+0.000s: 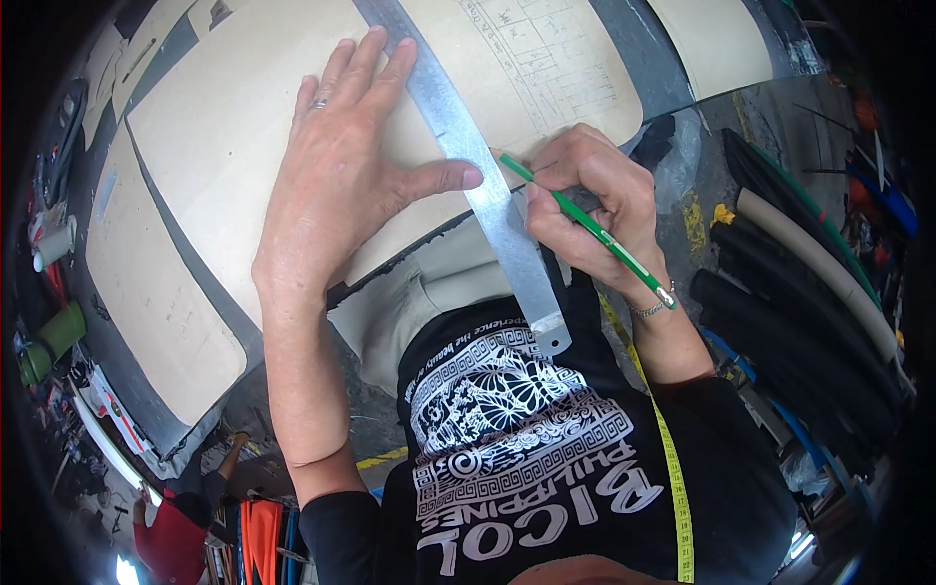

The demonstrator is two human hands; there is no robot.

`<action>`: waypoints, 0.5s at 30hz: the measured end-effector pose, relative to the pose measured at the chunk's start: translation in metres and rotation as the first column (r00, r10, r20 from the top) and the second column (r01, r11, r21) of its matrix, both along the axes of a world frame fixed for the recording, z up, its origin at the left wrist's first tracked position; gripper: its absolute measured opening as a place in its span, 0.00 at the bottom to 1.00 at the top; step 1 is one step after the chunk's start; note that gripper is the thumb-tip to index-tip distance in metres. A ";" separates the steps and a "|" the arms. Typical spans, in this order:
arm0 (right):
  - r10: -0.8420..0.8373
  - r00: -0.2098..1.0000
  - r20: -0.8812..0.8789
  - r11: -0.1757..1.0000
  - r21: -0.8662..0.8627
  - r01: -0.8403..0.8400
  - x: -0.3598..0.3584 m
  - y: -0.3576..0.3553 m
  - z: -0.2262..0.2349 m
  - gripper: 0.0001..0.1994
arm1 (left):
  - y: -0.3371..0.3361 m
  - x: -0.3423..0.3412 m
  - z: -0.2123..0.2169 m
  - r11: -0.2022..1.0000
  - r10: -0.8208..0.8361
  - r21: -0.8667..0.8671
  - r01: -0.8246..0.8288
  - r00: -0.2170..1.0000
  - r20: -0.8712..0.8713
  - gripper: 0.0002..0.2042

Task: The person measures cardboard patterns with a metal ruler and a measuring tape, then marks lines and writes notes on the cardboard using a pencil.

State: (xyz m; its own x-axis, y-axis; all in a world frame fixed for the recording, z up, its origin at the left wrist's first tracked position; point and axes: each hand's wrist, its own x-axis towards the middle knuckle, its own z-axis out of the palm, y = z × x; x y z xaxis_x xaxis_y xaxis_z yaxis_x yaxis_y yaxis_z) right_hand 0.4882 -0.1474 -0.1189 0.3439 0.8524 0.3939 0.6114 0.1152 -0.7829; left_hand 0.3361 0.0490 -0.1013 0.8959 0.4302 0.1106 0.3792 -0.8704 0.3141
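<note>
A long metal ruler (458, 127) lies slantwise across a large tan board (234, 127) with rounded corners, its near end jutting past the board's edge toward my body. My left hand (356, 146) is spread flat on the board, a ring on one finger. Its fingertips and thumb press on the ruler's left side. Between the fingers of my right hand (595, 190) is a green pencil (600, 229), its tip down at the ruler's right edge. Pencilled lines and a table of handwriting (556, 58) mark the board's far right part.
More tan boards (161, 292) lie on the dark table at left and far right. Rolls of dark material (790, 322) stand on the right. A yellow measuring tape (668, 458) hangs down my front. Another person in red (175, 526) is at the lower left.
</note>
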 end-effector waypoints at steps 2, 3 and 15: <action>-0.002 1.000 0.003 1.000 -0.001 0.002 0.000 0.000 0.000 0.06 | 0.000 0.000 0.000 1.000 -0.003 -0.003 0.003 1.000 0.002 0.57; -0.001 1.000 0.000 1.000 -0.001 0.001 0.000 0.000 -0.001 0.06 | 0.000 0.000 0.000 1.000 -0.004 -0.006 0.004 1.000 0.004 0.57; 0.017 1.000 -0.004 0.999 -0.030 -0.017 0.002 0.000 0.005 0.06 | 0.001 -0.001 0.002 1.000 -0.011 -0.015 0.011 1.000 0.021 0.57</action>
State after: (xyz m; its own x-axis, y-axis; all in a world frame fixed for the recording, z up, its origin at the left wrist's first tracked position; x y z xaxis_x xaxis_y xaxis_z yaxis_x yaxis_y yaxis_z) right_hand 0.4897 -0.1476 -0.1135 0.3306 0.8697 0.3665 0.6063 0.1019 -0.7886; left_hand 0.3351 0.0502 -0.0989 0.8980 0.4224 0.1234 0.3630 -0.8696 0.3348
